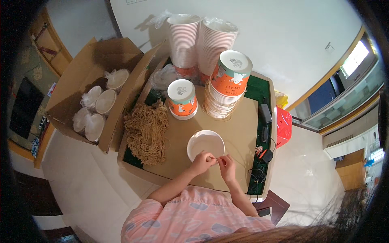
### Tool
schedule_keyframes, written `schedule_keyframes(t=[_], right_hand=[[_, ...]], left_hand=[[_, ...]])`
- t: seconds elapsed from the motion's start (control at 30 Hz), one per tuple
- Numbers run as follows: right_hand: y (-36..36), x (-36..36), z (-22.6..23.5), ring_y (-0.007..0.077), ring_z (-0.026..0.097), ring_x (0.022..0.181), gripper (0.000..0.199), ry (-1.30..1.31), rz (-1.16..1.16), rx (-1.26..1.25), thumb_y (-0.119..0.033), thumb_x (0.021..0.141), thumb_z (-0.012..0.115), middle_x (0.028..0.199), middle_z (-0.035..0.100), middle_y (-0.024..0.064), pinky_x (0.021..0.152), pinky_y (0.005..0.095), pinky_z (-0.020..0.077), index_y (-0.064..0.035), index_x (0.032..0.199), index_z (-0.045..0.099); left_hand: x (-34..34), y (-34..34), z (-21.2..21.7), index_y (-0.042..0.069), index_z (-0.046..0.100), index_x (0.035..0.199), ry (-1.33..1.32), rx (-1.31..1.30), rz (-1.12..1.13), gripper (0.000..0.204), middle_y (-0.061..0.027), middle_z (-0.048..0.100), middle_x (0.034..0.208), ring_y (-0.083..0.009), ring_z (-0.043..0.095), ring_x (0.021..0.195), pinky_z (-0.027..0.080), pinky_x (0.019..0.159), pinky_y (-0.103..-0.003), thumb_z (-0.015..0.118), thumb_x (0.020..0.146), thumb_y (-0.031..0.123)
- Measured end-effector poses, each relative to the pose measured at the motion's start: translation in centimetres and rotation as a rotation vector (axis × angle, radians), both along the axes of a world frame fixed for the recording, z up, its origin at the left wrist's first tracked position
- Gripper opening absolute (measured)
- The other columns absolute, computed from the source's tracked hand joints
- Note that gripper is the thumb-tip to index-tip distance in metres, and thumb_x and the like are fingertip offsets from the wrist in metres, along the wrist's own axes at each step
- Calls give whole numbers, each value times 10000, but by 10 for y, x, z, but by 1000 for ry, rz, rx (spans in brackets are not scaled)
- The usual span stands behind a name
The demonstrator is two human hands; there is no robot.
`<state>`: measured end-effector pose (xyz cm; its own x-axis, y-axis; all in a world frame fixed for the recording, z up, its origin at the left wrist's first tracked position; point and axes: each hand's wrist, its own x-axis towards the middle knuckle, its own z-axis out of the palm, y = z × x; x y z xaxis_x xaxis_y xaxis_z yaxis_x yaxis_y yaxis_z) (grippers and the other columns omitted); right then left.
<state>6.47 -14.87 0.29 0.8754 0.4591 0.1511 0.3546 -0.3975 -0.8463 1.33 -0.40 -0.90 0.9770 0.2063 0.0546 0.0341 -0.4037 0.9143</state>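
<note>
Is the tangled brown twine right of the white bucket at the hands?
No, the tangled brown twine lies left of that round white bucket.

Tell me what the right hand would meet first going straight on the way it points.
Most likely the open white container, whose near right rim lies just ahead of the right hand; depth is unclear, so it might pass above that rim.

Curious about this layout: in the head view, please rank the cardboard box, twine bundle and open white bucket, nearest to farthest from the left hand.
From left hand:
1. Open white bucket, just beyond
2. Twine bundle, leftward
3. Cardboard box, far left
</note>
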Motion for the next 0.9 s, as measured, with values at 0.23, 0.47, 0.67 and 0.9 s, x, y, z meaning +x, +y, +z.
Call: schedule_keyframes(t=[0.23, 0.47, 0.67, 0.9], right_hand=[[9, -17, -10, 110, 448, 593, 80, 81, -261, 205, -66, 798, 634, 658, 527, 38, 557, 251, 378, -2, 754, 611], [10, -19, -15, 103, 454, 615, 102, 189, -265, 248, -100, 823, 616, 655, 541, 37, 595, 249, 391, -15, 859, 660], [6, -25, -5, 107, 482, 627, 184, 183, -131, 153, -63, 837, 575, 705, 558, 48, 607, 254, 403, -34, 1002, 652], [4, -24, 0, 122, 498, 620, 204, -132, -41, -48, -44, 822, 585, 717, 557, 76, 598, 257, 414, -40, 1017, 643]], left_hand=[[12, 0, -6, 0, 636, 800, 349, -500, 74, 179, -49, 617, 662, -102, 580, 559, 464, 496, -236, 600, 818, 175], [14, 3, -13, 23, 679, 817, 373, -345, 120, 200, -23, 641, 704, -85, 578, 570, 447, 504, -221, 601, 816, 208], [14, 8, -10, 21, 684, 839, 384, -494, 120, 196, -16, 648, 711, -75, 582, 602, 434, 501, -226, 618, 803, 201], [11, 14, -13, 13, 679, 849, 343, -484, 68, 147, -19, 655, 733, -80, 587, 636, 463, 567, -225, 649, 766, 130]])
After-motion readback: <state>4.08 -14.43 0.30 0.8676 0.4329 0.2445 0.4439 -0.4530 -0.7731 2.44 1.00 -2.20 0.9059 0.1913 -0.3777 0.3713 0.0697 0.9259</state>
